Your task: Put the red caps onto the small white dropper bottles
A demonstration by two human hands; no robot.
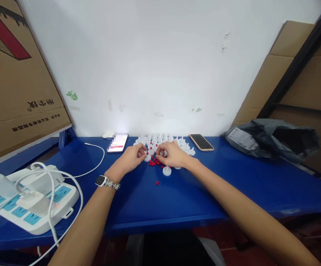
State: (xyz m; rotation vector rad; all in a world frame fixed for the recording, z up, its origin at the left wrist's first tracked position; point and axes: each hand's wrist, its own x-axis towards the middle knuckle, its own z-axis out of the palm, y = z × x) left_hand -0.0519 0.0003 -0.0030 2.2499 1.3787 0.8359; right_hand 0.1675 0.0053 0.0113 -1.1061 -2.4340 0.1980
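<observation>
Both my hands rest on a blue table (193,195) near the wall, over a cluster of small white round caps (160,140) and a little heap of tiny red pieces (155,162). My left hand (132,157) pinches a white cap at its fingertips. My right hand (173,154) has its fingers curled close to the same spot, touching the small parts; what it grips is too small to tell. One white cap (166,170) and a single red piece (157,182) lie apart, nearer to me. A watch (102,181) sits on my left wrist.
A lit phone (117,142) with a white cable and a dark phone (201,142) lie by the wall. A white power strip (33,207) with plugs and cables fills the near left. A grey plastic bag (271,138) lies right. Cardboard leans at both sides.
</observation>
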